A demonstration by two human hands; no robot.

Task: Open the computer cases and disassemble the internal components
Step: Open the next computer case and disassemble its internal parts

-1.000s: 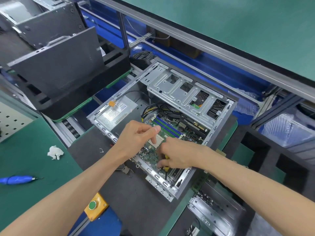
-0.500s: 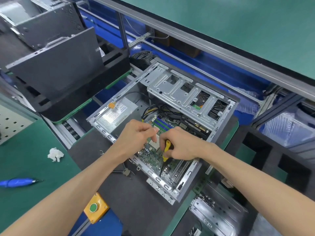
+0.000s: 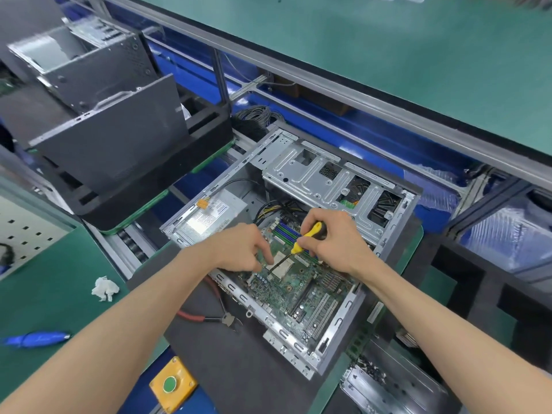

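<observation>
Screwdriver applied at CPU socket inside open case.

Right hand (image 3: 334,240) grips the yellow screwdriver (image 3: 307,236), tip on the socket (image 3: 280,265); left hand (image 3: 243,249) pinches at the socket's left edge. The motherboard (image 3: 298,291) lies in the computer case (image 3: 385,282) on the counter (image 3: 44,294), with cutters (image 3: 221,316) just beside the case's near wall.

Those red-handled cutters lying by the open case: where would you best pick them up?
By the red handles, from the left, where they lie exposed. The cutters lie flat on the dark mat with their jaws pointing toward the case, so that end is cramped.
</observation>
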